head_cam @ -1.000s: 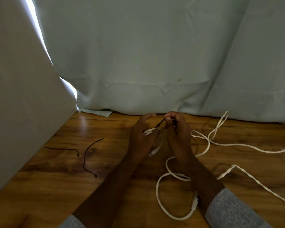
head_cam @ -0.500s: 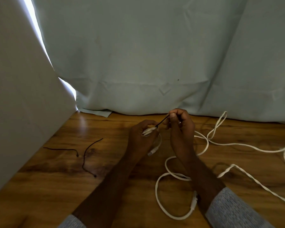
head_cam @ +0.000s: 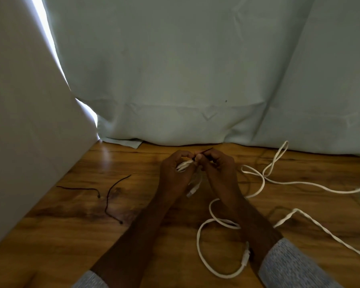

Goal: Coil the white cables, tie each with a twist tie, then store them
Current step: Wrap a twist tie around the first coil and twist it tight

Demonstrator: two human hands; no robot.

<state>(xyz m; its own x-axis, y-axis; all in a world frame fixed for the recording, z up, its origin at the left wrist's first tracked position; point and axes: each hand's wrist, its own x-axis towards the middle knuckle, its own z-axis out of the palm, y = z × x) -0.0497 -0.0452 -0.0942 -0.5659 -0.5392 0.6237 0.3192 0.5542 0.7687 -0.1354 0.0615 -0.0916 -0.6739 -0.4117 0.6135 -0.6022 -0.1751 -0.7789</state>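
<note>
My left hand grips a small coil of white cable, whose connector end hangs below my palm. My right hand pinches a thin black twist tie right at the coil, its free end sticking up and to the right. The two hands touch above the wooden floor. A long loose white cable trails across the floor to the right, and a loop of it lies under my right forearm.
Two spare black twist ties lie on the wooden floor to the left. A pale curtain hangs along the back, and a white panel slants along the left side.
My right hand first lifted the tie away from the coil, then came back down against my left hand. The coil stays in my left hand.
</note>
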